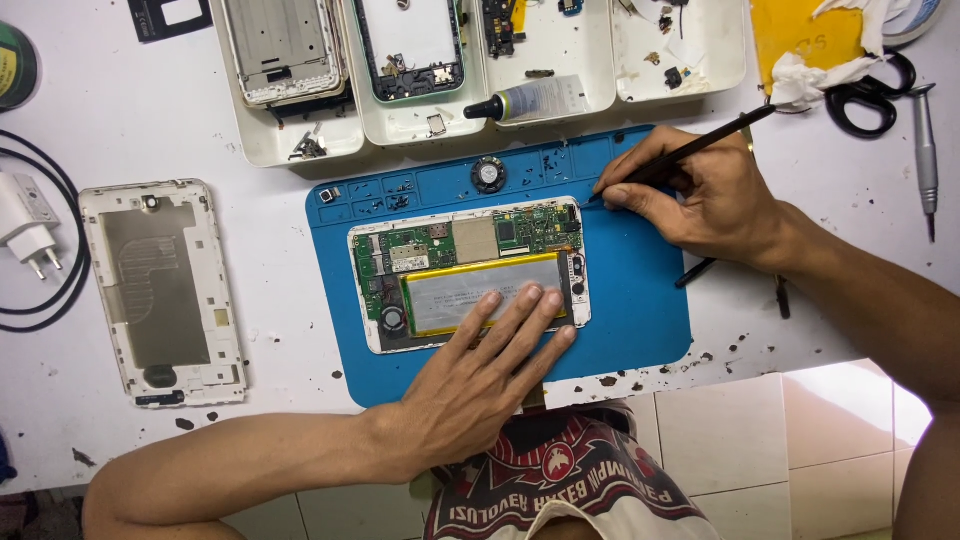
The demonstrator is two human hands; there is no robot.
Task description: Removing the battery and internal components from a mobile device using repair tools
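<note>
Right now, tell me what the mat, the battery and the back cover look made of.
Mat: likely silicone, matte blue with moulded compartments. Battery: silvery foil pouch, dull sheen, yellow edging. Back cover: white plastic frame, seemingly with a grey metal-looking inner sheet.

Single head-worn view, looking almost straight down, fairly close over the blue mat [640, 310] on the white table [280, 420]; tilt perhaps slightly forward.

I see a detached white back cover [163, 290] well left of where I grip, white charger [27, 232] with black cable [60, 285] beyond it. White parts trays [300, 140] above; glue bottle [528, 101] inside one. Scissors [870, 95] upper right, screwdriver [925, 150] beside them.
</note>
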